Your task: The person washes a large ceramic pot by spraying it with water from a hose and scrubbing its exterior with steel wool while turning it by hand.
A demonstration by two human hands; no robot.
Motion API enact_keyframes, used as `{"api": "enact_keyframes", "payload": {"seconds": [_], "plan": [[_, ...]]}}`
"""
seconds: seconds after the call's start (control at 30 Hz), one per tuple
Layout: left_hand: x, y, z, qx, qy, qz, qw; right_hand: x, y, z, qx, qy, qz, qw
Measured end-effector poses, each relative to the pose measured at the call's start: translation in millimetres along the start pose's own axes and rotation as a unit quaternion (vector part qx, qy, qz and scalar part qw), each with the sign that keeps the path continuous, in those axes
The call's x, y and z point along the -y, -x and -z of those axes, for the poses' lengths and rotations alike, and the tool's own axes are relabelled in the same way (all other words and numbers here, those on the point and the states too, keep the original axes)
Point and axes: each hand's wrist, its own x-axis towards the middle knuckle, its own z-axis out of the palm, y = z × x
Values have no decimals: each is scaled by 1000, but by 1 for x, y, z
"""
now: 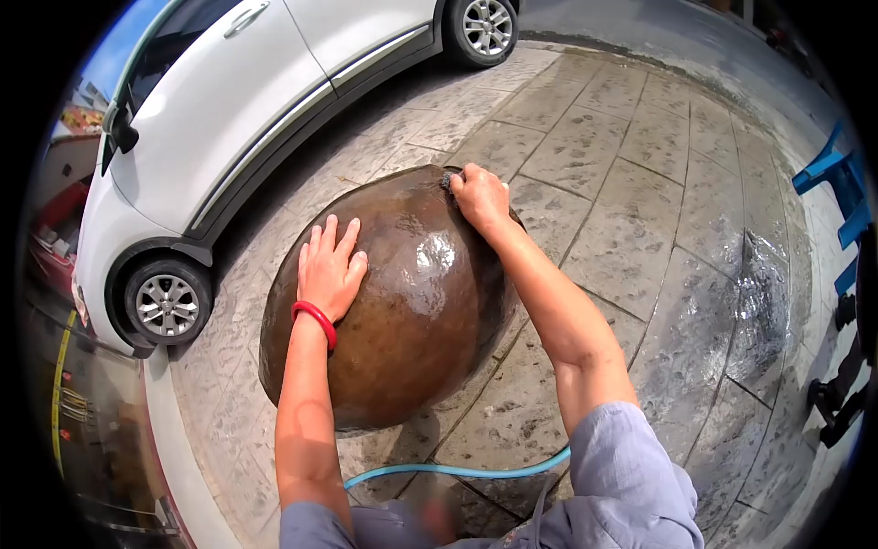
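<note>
A large brown dome-shaped object (393, 329), wet and shiny, stands on the paving in front of me with its rounded side up. My left hand (329, 274), a red bracelet on its wrist, rests flat on its left part with the fingers extended. At the far edge of the dome, my right hand (481, 197) is closed around a small dark grey scouring pad (447, 180) pressed to the surface. Most of the pad is hidden beneath the fingers.
A white car (229, 110) is parked at the left and back. Across the stone paving (631, 210), partly wet, runs a light blue hose (457, 471) near my legs. Blue plastic chairs (837, 174) stand at the right edge, with a person's dark shoe (828, 407) below them.
</note>
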Motion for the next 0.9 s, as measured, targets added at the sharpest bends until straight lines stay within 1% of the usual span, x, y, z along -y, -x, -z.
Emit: {"api": "enact_keyframes", "payload": {"seconds": [0.03,0.07,0.1,0.17,0.2,0.23,0.3,0.33,0.37,0.4,0.43,0.47,0.5,0.53,0.57,0.63,0.7,0.77,0.83,0.87,0.9], "plan": [[-2,0,2,2,1,2,1000,6,12,-11,-2,-2,32,999],[-5,-1,3,4,-5,6,1000,30,38,-12,11,-10,133,991],[-3,0,2,7,-2,8,1000,40,44,-10,15,-7,132,991],[1,3,0,-9,-17,-20,1000,48,56,-9,61,-77,244,965],[-4,5,4,-11,-16,-20,1000,30,29,-7,23,-18,170,985],[-5,5,4,-18,-14,-20,1000,5,0,-7,-2,22,69,997],[-6,10,5,-7,-9,-25,1000,0,-13,6,32,15,-38,999],[-8,12,5,-3,-15,-22,1000,7,-2,-9,20,16,52,998],[-12,13,8,-3,-15,-25,1000,37,22,-7,50,11,116,992],[-12,16,7,-8,-11,-30,999,58,46,-7,42,-35,222,974],[-10,15,4,-11,-6,-41,999,67,55,-5,46,-69,275,958],[-10,16,4,-12,-4,-44,999,62,43,-3,81,-52,221,971],[-10,18,3,-12,-5,-47,999,46,24,-3,62,-17,151,986],[-7,20,0,-21,6,-52,998,20,0,-5,58,16,57,997],[-6,22,-3,-35,16,-52,998,3,-19,-4,50,46,-31,997],[-13,25,-2,-42,6,-53,998,11,-11,-7,31,24,7,999],[-21,29,1,-52,18,-45,997,62,23,-18,78,-32,130,988],[-22,36,1,-66,15,-52,996,93,47,-9,111,-44,256,959],[-24,45,4,-74,30,-55,995,62,11,-18,82,-14,132,988],[-26,46,5,-79,36,-60,994,35,-10,-23,21,48,89,995],[-26,48,6,-74,28,-54,995,35,-14,-22,16,55,86,995]]}}
